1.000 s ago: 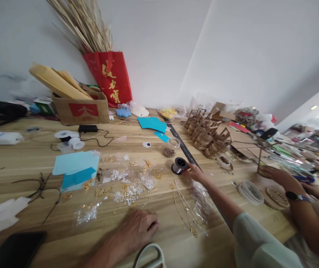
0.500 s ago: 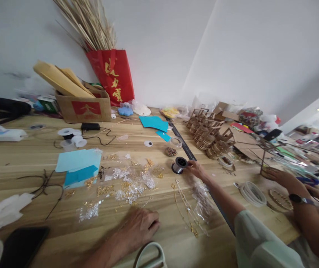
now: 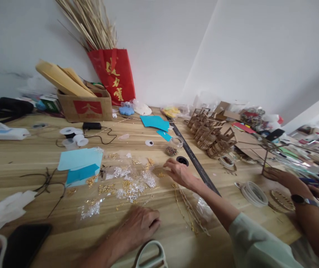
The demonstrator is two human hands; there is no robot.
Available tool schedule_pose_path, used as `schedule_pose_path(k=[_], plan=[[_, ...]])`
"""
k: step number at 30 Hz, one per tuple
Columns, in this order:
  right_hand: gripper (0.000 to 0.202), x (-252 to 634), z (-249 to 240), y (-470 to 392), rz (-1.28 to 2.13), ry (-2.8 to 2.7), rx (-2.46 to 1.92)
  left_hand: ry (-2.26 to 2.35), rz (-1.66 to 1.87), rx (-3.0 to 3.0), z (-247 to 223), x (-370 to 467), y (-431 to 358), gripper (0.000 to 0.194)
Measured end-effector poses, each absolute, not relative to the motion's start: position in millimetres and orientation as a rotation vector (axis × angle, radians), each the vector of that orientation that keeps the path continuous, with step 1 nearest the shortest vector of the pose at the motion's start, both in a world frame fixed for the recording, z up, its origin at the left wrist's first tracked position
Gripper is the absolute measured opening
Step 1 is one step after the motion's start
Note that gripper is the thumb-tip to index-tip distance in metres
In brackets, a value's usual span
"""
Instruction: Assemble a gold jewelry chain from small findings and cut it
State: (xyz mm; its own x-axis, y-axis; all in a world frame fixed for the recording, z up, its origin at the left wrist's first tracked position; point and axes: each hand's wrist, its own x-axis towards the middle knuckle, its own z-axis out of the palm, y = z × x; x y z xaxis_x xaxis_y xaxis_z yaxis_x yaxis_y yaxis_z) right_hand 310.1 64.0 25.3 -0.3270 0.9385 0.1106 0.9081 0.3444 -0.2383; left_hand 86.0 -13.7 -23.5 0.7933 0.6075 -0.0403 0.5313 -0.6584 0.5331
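Red bag [image 3: 113, 74] with gold Chinese characters, left hand [image 3: 139, 225] loosely curled, right hand [image 3: 178, 172] spread over beads [image 3: 159, 172].

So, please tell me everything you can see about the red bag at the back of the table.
The red bag stands upright at the far edge of the wooden table, close to the white wall. It looks like glossy paper or plastic, with gold characters printed down its front. Its top is open, and a bundle of long, pale dry stalks fans out of it up to the left. The cardboard box sits just to its left. Neither hand is near it.
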Motion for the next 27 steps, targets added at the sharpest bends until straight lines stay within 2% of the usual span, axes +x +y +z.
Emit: schedule_pose_path(k=[7,18,23,27], plan=[[0.013,276,16,80,0.264,-2.554,-1.63,0.853,0.164,2.44,-22,86,-13,0.021],[0.012,272,14,74,0.296,-2.563,-1.652,0.857,0.165,2.429,-16,86,-14,0.021],[0.011,274,33,44,0.237,-2.49,-1.682,0.87,0.211,2.356,-18,84,-13,0.023],[0.016,268,42,2,0.109,-2.42,-1.661,0.904,0.384,2.026,-22,86,-11,0.026]])
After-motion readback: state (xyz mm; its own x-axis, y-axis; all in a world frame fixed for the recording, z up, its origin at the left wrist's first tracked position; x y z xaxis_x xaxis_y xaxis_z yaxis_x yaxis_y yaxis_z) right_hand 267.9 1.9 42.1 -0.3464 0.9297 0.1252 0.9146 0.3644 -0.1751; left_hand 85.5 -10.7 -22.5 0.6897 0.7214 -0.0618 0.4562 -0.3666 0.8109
